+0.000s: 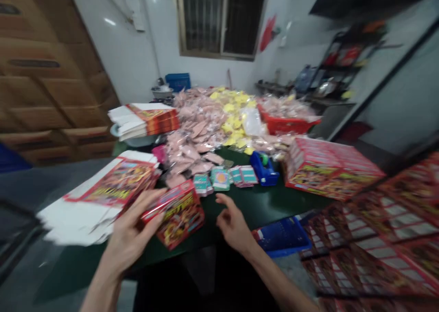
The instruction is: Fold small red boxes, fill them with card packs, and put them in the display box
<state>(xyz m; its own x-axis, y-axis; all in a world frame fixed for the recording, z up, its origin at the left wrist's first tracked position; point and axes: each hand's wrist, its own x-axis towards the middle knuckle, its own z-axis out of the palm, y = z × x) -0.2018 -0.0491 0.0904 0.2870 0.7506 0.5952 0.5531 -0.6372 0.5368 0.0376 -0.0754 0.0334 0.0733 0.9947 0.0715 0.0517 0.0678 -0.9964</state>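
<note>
My left hand (pixel 132 227) is closed on the edge of a red printed cardboard box (pixel 183 214), held tilted above the green table. To its right my right hand (pixel 233 223) is empty, index finger stretched out and the other fingers loosely bent. Just beyond the hands lie small stacks of teal-and-white cards (pixel 203 184), one with an orange circle on its top card (pixel 220 178), and more cards (pixel 243 176) to the right. Flattened printed box blanks (pixel 116 184) are piled beside my left hand.
Bagged pink pieces (pixel 195 120) and yellow pieces (pixel 236 111) heap up behind. A blue tape dispenser (pixel 264 168) stands right of the cards, near stacked finished boxes (pixel 329 168). A blue bin (pixel 284 236) sits at the table's near edge. More blanks (pixel 147 120) are stacked back left.
</note>
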